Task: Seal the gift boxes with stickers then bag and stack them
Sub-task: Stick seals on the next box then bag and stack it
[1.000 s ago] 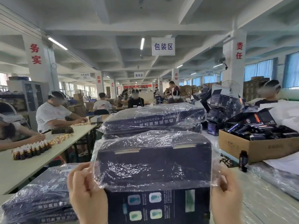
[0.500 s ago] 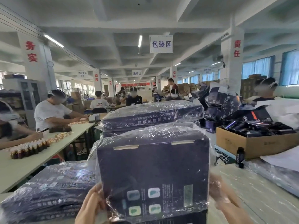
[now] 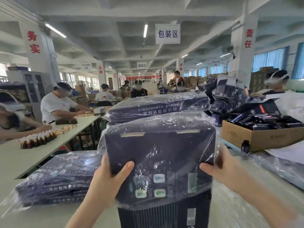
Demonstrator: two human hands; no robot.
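- gift box, dark navy, stands upright at centre frame and is wrapped in a clear plastic bag. It is held between both hands at its lower half.
- left hand clamps the box's left edge. The thumb lies flat across the front face and the fingers wrap round the side.
- right hand clamps the right edge. The thumb tip presses the front face near the corner and the fingers curl round the right side.
- Both forearms come up from the bottom of the frame, angled inward toward the box with the wrists roughly level.
- The box bottom sits right at the top of a second dark box, which has no bag. Crumpled film bunches at the seam, so I can't tell whether they touch.
- Two pale tabs show on the held box's top edge. Small label squares on its front are smeared by glare.
- Left-hand fingers are hidden behind the box. Right-hand fingers show only as a blur through the film, so I can't tell whether they are inside or outside the bag.
- The second box is cut off by the bottom of the frame.
- A flat stack of bagged boxes lies on the table to the left, near the left hand.
- Another bagged pile sits just behind the held box.
- A cardboard carton of dark packets is at right, with a small dark bottle beside it.
- Workers sit at a side table lined with small bottles.
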